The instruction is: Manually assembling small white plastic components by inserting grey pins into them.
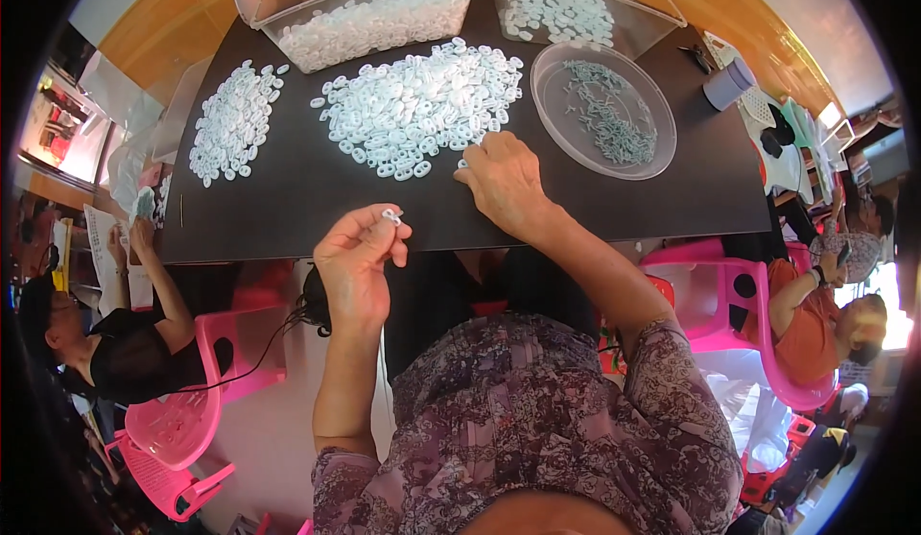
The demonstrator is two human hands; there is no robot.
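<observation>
Between the thumb and fingers of my left hand (pixel 355 261) is a small white oval plastic piece with holes (pixel 391 216), held just above the table's near edge. My right hand (pixel 507 182) is at the lower right edge of a large pile of similar white oval pieces (pixel 413 98). Its fingers are curled in, and the fingertips meet the pieces at the pile's edge. A bit of white shows by the thumb, but I cannot make out what the fingers grip. A smaller pile of white pieces (pixel 230 122) lies to the left on the dark table (pixel 288 218).
Two clear bins, left (pixel 369 31) and right (pixel 566 17), hold white pieces at the back. A round clear tray (pixel 662 151) of small grey-green screws is right of my right hand. A lidded cup (pixel 729 84) stands far right. People sit on both sides near pink chairs (pixel 710 295).
</observation>
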